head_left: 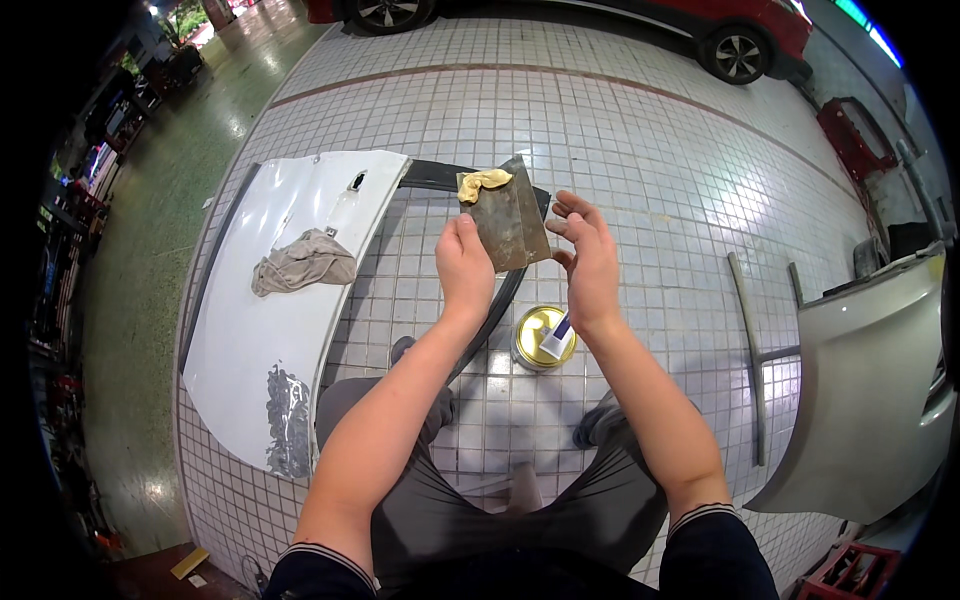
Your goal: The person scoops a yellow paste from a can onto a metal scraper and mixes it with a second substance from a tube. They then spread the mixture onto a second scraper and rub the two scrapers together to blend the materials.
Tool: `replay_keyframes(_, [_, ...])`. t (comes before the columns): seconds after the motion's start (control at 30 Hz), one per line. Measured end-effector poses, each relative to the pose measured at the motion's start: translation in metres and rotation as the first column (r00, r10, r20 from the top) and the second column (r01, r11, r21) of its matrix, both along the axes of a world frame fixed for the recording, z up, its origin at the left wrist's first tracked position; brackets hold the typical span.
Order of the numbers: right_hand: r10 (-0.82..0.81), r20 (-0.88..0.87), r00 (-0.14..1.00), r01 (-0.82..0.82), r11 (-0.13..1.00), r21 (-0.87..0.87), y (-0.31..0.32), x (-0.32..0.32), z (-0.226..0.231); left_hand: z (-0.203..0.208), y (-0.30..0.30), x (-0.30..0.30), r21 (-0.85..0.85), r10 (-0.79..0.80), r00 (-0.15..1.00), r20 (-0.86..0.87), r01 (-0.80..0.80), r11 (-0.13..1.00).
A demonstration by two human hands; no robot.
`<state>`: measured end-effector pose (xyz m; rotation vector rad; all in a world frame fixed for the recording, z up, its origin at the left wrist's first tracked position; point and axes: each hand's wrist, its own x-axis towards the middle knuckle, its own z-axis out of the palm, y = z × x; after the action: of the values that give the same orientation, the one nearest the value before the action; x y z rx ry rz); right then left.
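Observation:
My left hand [466, 262] is closed on a flat, dark metal putty spreader [505, 228], thumb on its face. A thick lump of yellowish putty [484, 183] sits on the spreader's upper left. A lengthwise line divides the plate near its right side; whether a second blade overlaps there I cannot tell. Beside the right edge is my right hand [593, 268], its fingers curved and spread apart, thumb close to the lower corner. Below the hands stands a round can [527, 352] with a gold lid, and a white and blue tube [556, 338] lies on top.
To the left lies a white car door panel [240, 330] with a dark window frame, a grey patch [288, 420] and a crumpled grey rag [304, 262]. A silver body panel [860, 390] and a long strip [747, 360] are at right. A red car [640, 15] stands beyond.

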<state>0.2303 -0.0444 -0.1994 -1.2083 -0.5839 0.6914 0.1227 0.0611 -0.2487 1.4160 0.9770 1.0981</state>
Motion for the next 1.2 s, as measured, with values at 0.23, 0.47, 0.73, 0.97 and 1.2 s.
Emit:
replay_keyframes(0.23, [-0.189,0.396,0.898,0.142,0.979,0.146,0.002,-0.005,-0.005,0.004,-0.003,0.004,0.010,0.028,0.998,0.050,-0.028,1.000])
replay_keyframes(0.47, [-0.173,0.474,0.863,0.113,0.982,0.152,0.001,-0.010,0.003,0.000,-0.002,0.004,-0.015,-0.013,0.995,0.097,0.015,1.000])
replay_keyframes(0.73, [-0.204,0.364,0.909,0.234,0.971,-0.041,0.010,0.008,-0.030,0.007,-0.007,0.004,0.028,0.001,0.995,0.099,-0.004,1.000])
replay_keyframes(0.97, [-0.205,-0.129,0.970,0.180,0.967,-0.182,0.007,0.022,-0.049,0.005,-0.001,0.004,0.170,0.053,0.998,0.025,-0.056,0.984])
replay_keyframes(1.2, [-0.461,-0.335,0.821,0.207,0.788,-0.580,0.029,0.076,-0.137,0.004,0.008,-0.012,0.059,-0.036,0.999,-0.029,0.037,0.998])
